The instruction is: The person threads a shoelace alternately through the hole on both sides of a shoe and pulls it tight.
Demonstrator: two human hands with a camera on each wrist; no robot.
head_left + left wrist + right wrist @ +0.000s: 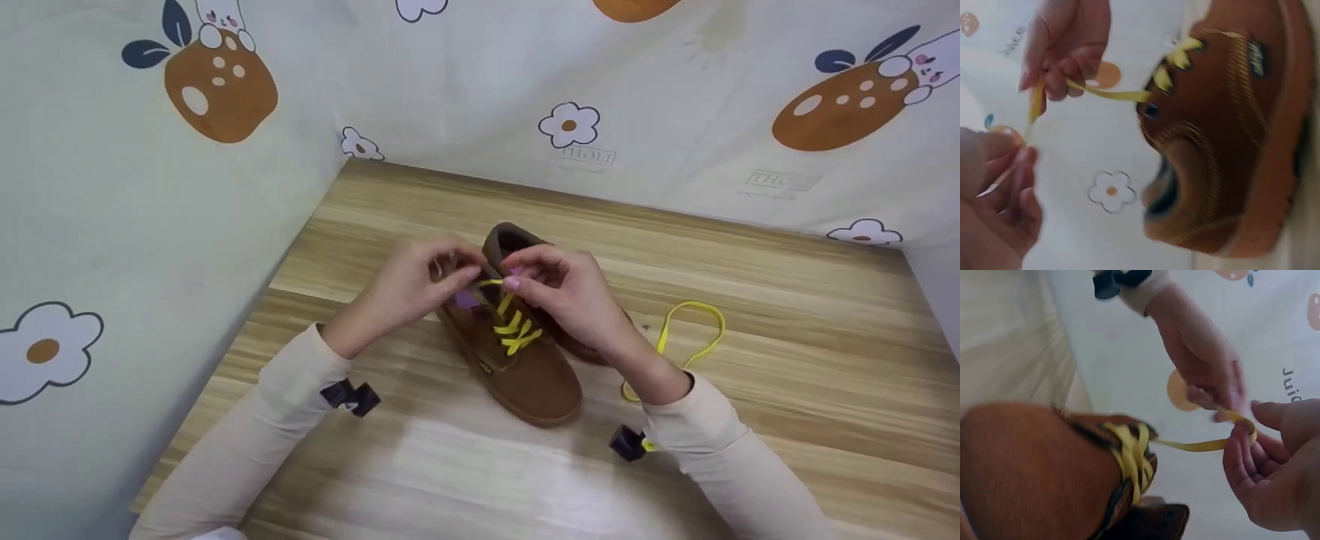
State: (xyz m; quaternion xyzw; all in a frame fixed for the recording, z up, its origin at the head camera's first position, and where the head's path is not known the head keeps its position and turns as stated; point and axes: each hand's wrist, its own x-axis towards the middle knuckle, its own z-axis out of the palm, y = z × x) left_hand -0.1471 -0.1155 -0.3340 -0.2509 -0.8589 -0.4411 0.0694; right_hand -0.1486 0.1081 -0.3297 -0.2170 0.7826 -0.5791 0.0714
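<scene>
A brown shoe point(536, 386) with yellow laces point(517, 330) criss-crossed over its front stands on the table, toe toward me. Above its opening, my left hand point(409, 285) and right hand point(566, 289) are close together. One yellow lace point(1117, 94) leaves an upper eyelet and runs to my right hand point(1067, 50), which pinches it with curled fingers. From there the lace continues to my left hand point(999, 197), whose fingertips pinch its end part. In the right wrist view the lace point(1196, 446) bends around the fingers of my right hand point(1275, 467).
A second brown shoe point(506, 234) stands right behind the first, partly hidden by my right hand. Loose yellow lace point(705, 305) loops on the wooden table point(787, 360) at the right. Patterned cloth point(465, 97) encloses the table's back and sides.
</scene>
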